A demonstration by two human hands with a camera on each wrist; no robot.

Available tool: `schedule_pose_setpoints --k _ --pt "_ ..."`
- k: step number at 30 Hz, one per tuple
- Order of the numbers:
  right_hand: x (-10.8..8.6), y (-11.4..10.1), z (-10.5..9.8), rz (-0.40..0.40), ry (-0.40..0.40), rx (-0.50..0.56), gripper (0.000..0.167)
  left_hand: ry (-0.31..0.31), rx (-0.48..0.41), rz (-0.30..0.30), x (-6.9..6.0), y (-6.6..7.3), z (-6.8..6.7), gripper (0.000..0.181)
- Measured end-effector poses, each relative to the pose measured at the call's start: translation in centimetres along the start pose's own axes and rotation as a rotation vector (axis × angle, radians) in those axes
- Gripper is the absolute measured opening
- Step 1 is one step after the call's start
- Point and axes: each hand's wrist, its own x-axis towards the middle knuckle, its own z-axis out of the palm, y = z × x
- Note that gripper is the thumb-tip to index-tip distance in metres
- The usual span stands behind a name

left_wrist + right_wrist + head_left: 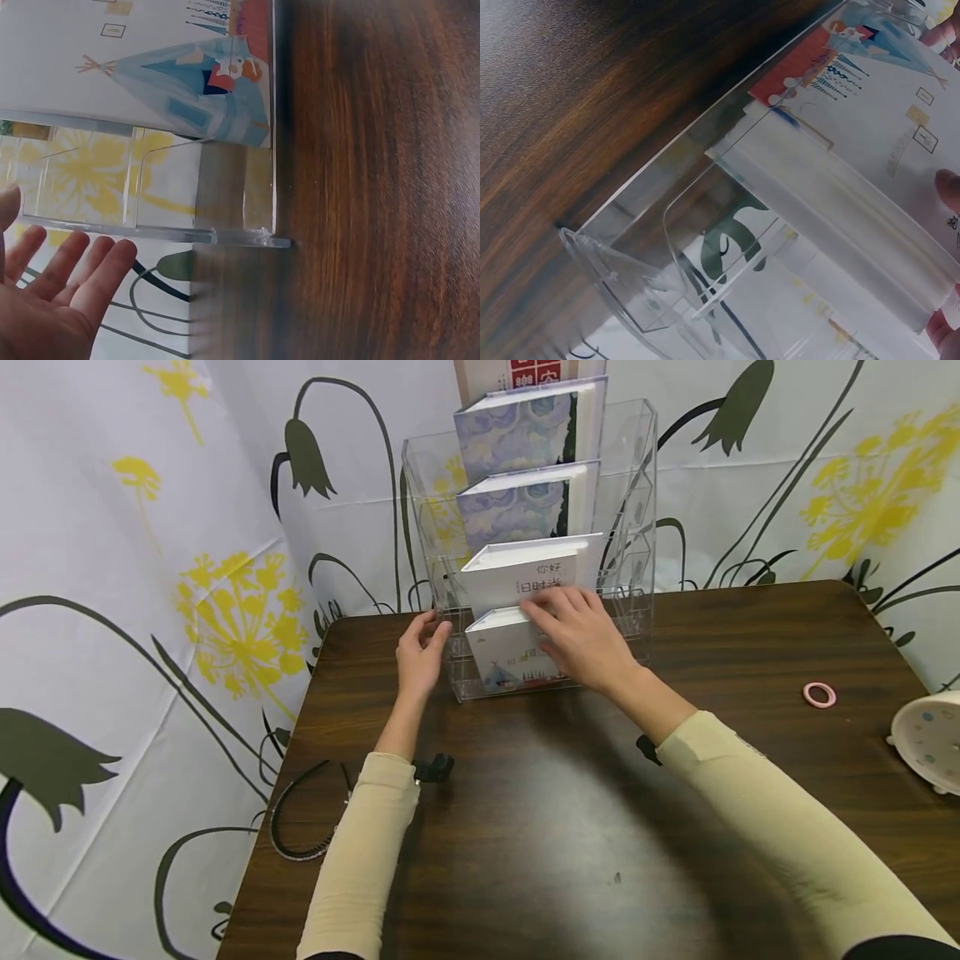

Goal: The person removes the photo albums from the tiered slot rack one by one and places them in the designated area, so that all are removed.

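Head view: A person's right hand [581, 639] pinches the top of a white tent-print book [504, 652] in the lowest front tier of a clear rack [651, 460], its cover facing the wearer; the left hand [422, 653], thumb apart from fingers, sits by the rack's left side.

Left wrist view: The fingers are loosely spread beside the rack's edge; contact cannot be told.

Right wrist view: Thumb on cover, fingers behind; the book's long axis climbs from the base toward the hand.
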Motion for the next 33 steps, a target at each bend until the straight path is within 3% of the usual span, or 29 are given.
schedule_pose_setpoints --k 12,22,28,33 --pt "0.37 0.04 -0.26 0.043 -0.033 0.034 0.061 0.021 -0.01 -0.043 0.38 0.09 0.48 0.038" --pt "0.77 -0.15 -0.6 0.06 -0.143 0.068 0.06 -0.053 -0.119 -0.094 0.4 0.09 0.06 0.044" --pt "0.86 -0.14 -0.6 0.064 -0.208 0.098 0.06 -0.027 -0.079 -0.097 0.27 -0.35 0.15 0.045" --pt "0.72 0.1 -0.61 0.056 -0.208 0.106 0.058 -0.016 -0.048 -0.082 0.24 -0.61 0.48 0.045"
